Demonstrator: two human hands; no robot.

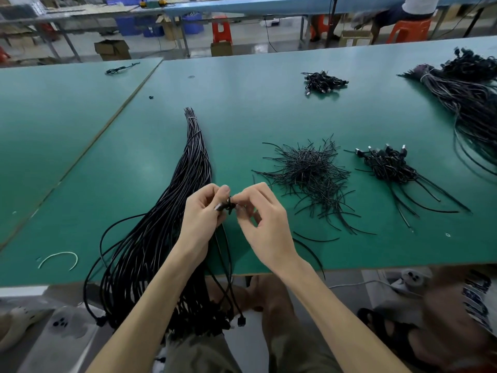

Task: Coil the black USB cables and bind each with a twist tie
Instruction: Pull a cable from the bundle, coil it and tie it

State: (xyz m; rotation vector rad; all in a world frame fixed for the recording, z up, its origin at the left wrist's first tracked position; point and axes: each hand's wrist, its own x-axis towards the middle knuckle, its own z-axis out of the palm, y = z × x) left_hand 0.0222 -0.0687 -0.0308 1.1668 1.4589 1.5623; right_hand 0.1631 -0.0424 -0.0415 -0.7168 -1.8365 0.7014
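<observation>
My left hand grips a small coil of black USB cable above the green table's near edge. My right hand pinches a black twist tie at that coil, fingertips meeting those of the left hand. The cable's loose end hangs down past the table edge with a plug at the bottom. A long bundle of uncoiled black cables lies on the table to the left and droops over the edge. A heap of black twist ties lies to the right.
Bound cables lie in a pile at the right and a smaller pile further back. A large cable bundle fills the far right. A white tie lies near left. A person's legs and sandal are below.
</observation>
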